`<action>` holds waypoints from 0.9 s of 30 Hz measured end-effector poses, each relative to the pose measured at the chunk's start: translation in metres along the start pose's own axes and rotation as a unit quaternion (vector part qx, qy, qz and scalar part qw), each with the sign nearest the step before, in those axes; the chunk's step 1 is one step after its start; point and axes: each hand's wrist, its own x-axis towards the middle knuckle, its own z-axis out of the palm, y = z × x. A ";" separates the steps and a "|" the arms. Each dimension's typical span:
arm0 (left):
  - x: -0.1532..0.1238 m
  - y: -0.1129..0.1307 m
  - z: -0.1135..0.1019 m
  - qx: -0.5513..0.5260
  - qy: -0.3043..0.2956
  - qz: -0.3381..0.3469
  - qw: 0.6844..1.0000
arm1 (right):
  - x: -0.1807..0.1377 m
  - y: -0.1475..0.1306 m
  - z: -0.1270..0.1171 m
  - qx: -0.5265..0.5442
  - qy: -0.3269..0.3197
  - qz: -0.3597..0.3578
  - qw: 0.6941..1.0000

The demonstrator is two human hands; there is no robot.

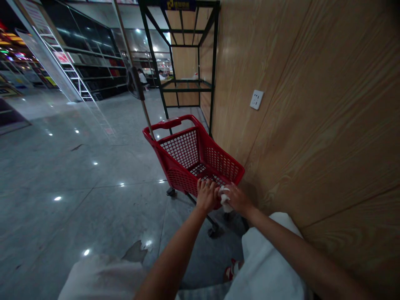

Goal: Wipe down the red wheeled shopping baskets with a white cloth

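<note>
A red plastic shopping cart (179,177) stands right in front of me, its basket made of open lattice. On the near rim of the basket rests my left hand (206,195), its fingers curled over the edge. Beside it my right hand (236,199) holds a crumpled white cloth or tissue (225,200) against the same rim. Which of the two materials it is, I cannot tell. A long pole (146,112) with a dark clamp-like piece rises at the cart's far left corner.
To the right runs a wood-grain wall (300,125) with a white power socket (256,99). Behind the cart stands a dark metal rack (187,89). A white ladder (70,68) leans near shelves (96,62) at the back left. Shiny grey floor tiles (93,183) extend leftward. People sit far off.
</note>
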 end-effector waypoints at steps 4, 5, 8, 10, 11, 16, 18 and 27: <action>0.003 -0.010 -0.001 -0.032 -0.024 0.045 0.998 | 0.007 -0.034 0.008 0.012 0.030 0.035 0.999; 0.007 -0.020 -0.005 -0.034 -0.037 0.074 0.996 | 0.008 -0.035 0.008 0.019 0.033 0.038 0.999; 0.029 -0.067 -0.032 0.009 -0.065 0.129 0.990 | 0.008 -0.026 0.003 0.054 0.025 0.023 0.998; 0.049 -0.105 -0.055 0.078 -0.051 0.072 0.993 | 0.006 -0.015 0.001 0.078 0.014 0.015 0.997; 0.059 -0.122 -0.066 0.117 -0.051 0.041 0.991 | 0.005 -0.010 0.000 0.085 0.009 0.013 0.996; 0.089 -0.156 -0.084 0.232 -0.107 0.028 0.966 | 0.005 0.015 0.003 0.068 0.000 0.020 0.997; 0.092 -0.147 -0.077 0.252 -0.104 0.024 0.962 | 0.008 0.026 0.004 0.047 -0.006 0.034 0.998; 0.068 -0.114 -0.072 0.256 -0.095 0.023 0.962 | 0.015 0.022 -0.008 -0.007 -0.014 0.101 0.995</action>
